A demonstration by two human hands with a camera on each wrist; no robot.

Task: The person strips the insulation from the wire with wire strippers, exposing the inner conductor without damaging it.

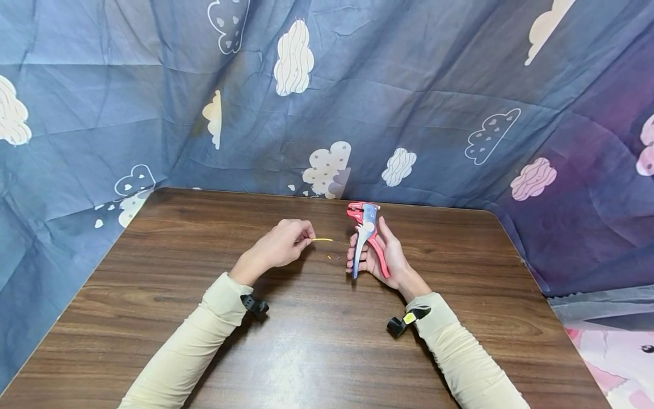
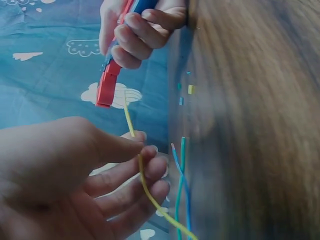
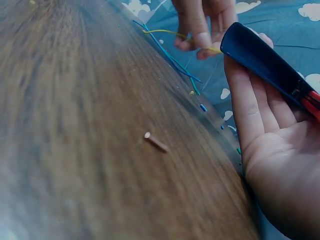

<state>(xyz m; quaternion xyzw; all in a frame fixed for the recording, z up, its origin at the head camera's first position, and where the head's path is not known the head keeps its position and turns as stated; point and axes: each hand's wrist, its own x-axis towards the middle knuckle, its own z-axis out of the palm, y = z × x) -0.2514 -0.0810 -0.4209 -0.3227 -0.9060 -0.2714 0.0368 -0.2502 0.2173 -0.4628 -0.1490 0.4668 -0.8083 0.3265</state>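
Note:
My left hand (image 1: 281, 244) pinches a thin yellow wire (image 1: 324, 239) between thumb and fingertips. One end of the wire points toward my right hand; in the left wrist view the rest of the yellow wire (image 2: 149, 192) trails below the fingers. My right hand (image 1: 393, 258) holds red-and-blue wire strippers (image 1: 369, 218), head up, fingers curled loosely about the handles. The handles are spread apart. In the left wrist view the strippers' red head (image 2: 106, 89) stands near the wire's tip, apart from it.
A blue wire (image 2: 185, 195) and a green wire (image 2: 178, 205) lie crossed on the wooden table (image 1: 306, 329). Several insulation scraps, one a yellow bit (image 2: 191, 89), lie beyond them. A small copper-coloured piece (image 3: 158, 143) lies nearer. A patterned cloth (image 1: 255, 142) hangs behind the table.

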